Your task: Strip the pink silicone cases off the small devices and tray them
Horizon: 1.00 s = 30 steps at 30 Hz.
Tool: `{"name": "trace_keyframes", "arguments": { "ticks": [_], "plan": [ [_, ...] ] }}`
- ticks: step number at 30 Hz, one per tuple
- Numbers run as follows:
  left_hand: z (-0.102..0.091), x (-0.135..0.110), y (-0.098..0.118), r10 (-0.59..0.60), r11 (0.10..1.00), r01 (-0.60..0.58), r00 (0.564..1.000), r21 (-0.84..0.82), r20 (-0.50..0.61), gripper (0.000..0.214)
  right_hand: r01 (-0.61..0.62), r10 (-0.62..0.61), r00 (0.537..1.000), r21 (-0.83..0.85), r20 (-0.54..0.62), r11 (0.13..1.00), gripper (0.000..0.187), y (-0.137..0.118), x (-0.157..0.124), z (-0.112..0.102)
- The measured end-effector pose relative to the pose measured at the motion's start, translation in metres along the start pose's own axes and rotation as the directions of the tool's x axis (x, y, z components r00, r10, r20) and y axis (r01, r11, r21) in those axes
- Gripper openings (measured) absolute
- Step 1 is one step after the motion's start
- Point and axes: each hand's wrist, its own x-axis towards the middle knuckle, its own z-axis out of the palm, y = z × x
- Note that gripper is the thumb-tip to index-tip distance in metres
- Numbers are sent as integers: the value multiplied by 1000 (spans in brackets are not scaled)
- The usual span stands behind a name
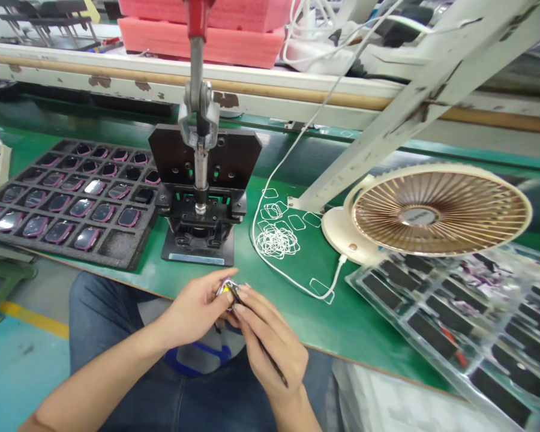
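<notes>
"What are the hands doing?"

"The left hand point(193, 312) is curled shut, pinching a small metal-rimmed part point(225, 290). The right hand point(270, 343) closes around a slim black pick point(279, 373), its tip at the part."

"Any room?"

"They're over the front edge of the green surface point(297, 318). A strip of it runs to the press point(200, 225), with a foam tray point(72, 204) left and a transparent tray point(450, 324) right."

Hand press point(201, 198) on green table point(306, 318); black foam tray point(121, 255) of pink-rimmed devices point(81, 208) beside press; desk fan point(441, 210), white cable point(292, 285), clear plastic tray point(402, 333) right.
</notes>
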Motion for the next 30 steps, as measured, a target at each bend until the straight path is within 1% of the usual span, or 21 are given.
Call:
{"name": "trace_keyframes", "arguments": {
  "ticks": [2,5,7,9,10,12,14,15,16,17,18,20,22,24,27,29,30],
  "plan": [
    [-2,1,0,-6,999,6,1000,-38,21,72,16,-17,1000,-24,-24,1000,57,0,-1,2],
    [-10,1,2,-6,996,14,996,-85,88,62,5,-6,998,-24,-65,1000,54,-2,-1,4],
    [-16,0,4,-10,984,35,989,-174,146,55,-33,33,994,5,-102,999,51,-5,-1,5],
    [-22,0,6,-16,953,73,982,-295,189,51,-103,112,978,61,-176,993,46,-9,1,4],
    [-24,0,6,-16,935,86,980,-345,199,49,-149,165,960,86,-227,985,43,-10,4,2],
    [-27,-1,7,-17,915,95,980,-392,199,47,-242,259,900,93,-350,966,36,-8,14,-5],
    [-27,-3,8,-21,914,91,984,-396,177,45,-320,293,842,19,-453,947,25,1,33,-16],
    [-27,-3,8,-22,915,86,986,-395,163,44,-357,299,836,-41,-461,933,18,8,44,-24],
    [-27,-3,9,-22,915,81,988,-395,151,43,-393,317,846,-101,-428,914,12,16,56,-32],
    [-28,-3,9,-19,914,75,990,-398,143,42,-427,350,863,-156,-365,891,10,24,67,-41],
    [-28,-3,8,-10,911,65,991,-407,136,41,-456,391,873,-202,-293,867,13,31,78,-49],
    [-29,-1,8,13,900,44,992,-434,127,36,-496,459,867,-264,-193,827,20,41,92,-62],
    [-31,0,9,29,891,30,992,-453,123,33,-523,488,853,-291,-188,801,27,44,96,-71],
    [-32,-1,9,22,893,32,993,-448,114,34,-548,516,836,-314,-186,775,32,41,93,-75],
    [-34,-5,11,-28,908,60,996,-415,82,38,-583,561,811,-323,-167,746,35,36,85,-76],
    [-34,-7,12,-56,922,74,997,-379,60,37,-608,588,792,-312,-164,731,37,40,84,-77],
    [-32,-8,14,-58,931,78,996,-357,66,35,-621,604,781,-300,-158,724,39,43,85,-79]
  ]
}}
